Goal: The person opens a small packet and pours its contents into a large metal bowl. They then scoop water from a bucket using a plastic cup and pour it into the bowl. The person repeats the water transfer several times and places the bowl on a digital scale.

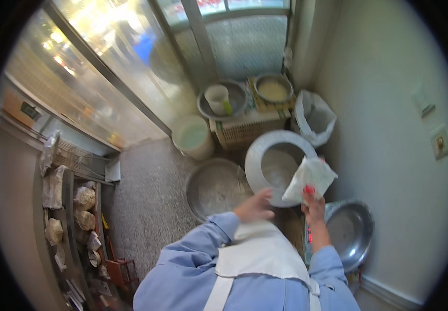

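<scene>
My right hand (pixel 314 210) grips the white packet (pixel 312 175) above the near-right edge of the white-rimmed basin (pixel 255 168) — free end pointing away from me, long axis unclear. My blurred left hand (pixel 255 206), loosely open, looks empty — beside the grey basin (pixel 209 186).

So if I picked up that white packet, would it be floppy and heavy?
The white packet would probably bend a little, since its edges look uneven. It may be fairly light, as the right hand alone seems to hold it up, but its contents are hidden.
</scene>
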`<state>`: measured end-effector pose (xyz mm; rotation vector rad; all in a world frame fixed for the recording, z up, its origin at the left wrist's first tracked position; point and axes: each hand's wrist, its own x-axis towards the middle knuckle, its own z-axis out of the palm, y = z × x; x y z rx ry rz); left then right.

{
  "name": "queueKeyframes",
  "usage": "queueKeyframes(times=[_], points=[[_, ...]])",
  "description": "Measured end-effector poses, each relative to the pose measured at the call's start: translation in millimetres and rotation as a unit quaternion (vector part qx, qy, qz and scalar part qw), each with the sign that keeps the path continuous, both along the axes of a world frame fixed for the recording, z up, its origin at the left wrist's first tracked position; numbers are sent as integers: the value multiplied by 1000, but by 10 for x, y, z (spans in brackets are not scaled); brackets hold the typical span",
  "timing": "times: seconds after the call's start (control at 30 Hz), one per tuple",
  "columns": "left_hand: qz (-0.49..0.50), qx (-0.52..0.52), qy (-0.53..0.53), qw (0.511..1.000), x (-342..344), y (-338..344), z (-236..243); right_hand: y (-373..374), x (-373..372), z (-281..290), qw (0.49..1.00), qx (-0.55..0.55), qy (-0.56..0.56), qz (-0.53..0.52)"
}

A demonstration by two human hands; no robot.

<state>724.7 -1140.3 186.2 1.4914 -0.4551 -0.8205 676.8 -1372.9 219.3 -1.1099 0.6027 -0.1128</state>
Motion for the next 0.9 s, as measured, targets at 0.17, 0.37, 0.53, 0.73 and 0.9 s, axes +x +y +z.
queueKeyframes(times=[0.17,0.37,0.53,0.73,0.9], points=[[-31,-125,29,991,74,-426,289,175,-130,133,995,52,-65,50],[-9,-150,64,987,9,-589,289,178,-331,136,994,-18,-58,96],[-23,-92,139,986,-31,-590,442,155,-448,352,986,-83,-55,132],[-104,-90,122,983,-28,-781,430,-148,-663,711,940,-316,-96,85],[-215,-58,140,965,-174,-1073,364,-206,-1129,861,888,-439,-133,-47]])
